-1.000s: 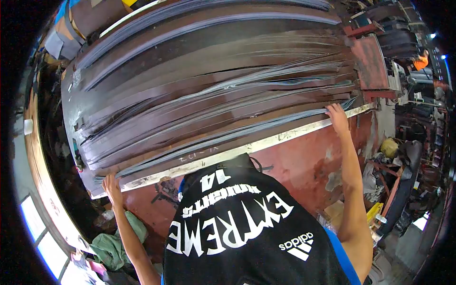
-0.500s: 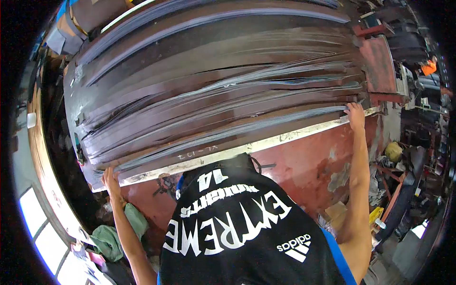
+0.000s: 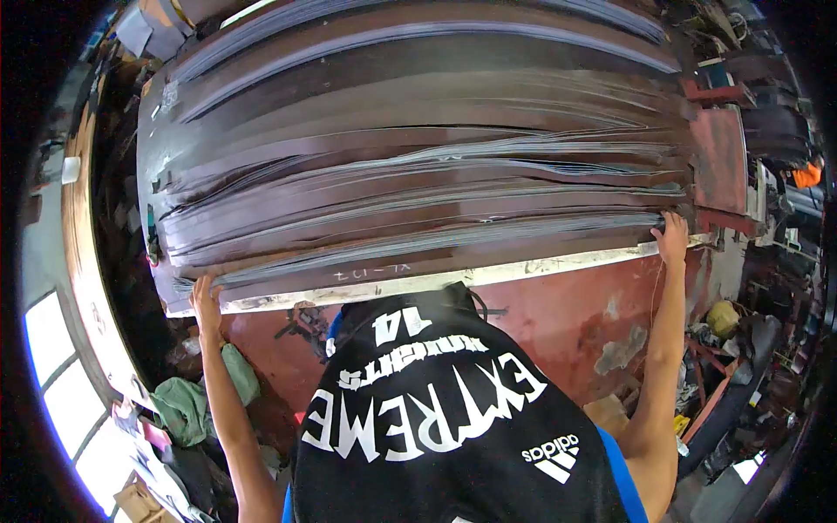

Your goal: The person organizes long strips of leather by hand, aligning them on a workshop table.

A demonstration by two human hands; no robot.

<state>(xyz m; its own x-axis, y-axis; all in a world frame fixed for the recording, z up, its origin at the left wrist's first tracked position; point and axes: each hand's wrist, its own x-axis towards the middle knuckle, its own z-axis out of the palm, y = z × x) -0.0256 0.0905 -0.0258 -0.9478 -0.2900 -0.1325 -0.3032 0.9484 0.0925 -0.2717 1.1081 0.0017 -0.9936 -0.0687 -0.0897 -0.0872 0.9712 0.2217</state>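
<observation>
Long, thin, dark strips with grey edges lie in stacks across the table, and the stack nearest me (image 3: 418,241) runs along the front edge. At its left end is my left hand (image 3: 206,303), its fingers curled over the strip ends. My right hand (image 3: 672,237) grips the right end of the same stack, the thumb in front and the fingers over the top. Below the stack, a dark sheet face (image 3: 488,253) carries a white handwritten marking. Part of each hand's grip is hidden behind its own fingers.
More strip stacks (image 3: 436,30) lie toward the back. A pale board edge (image 3: 523,268) borders the red table front (image 3: 558,309). At right stands a red metal block (image 3: 722,161). Green cloth (image 3: 183,410) lies low on the left, with clutter low on the right.
The view has turned slightly, so the table's right side sits lower and farther right. Both hands stay at the two ends of the front stack.
</observation>
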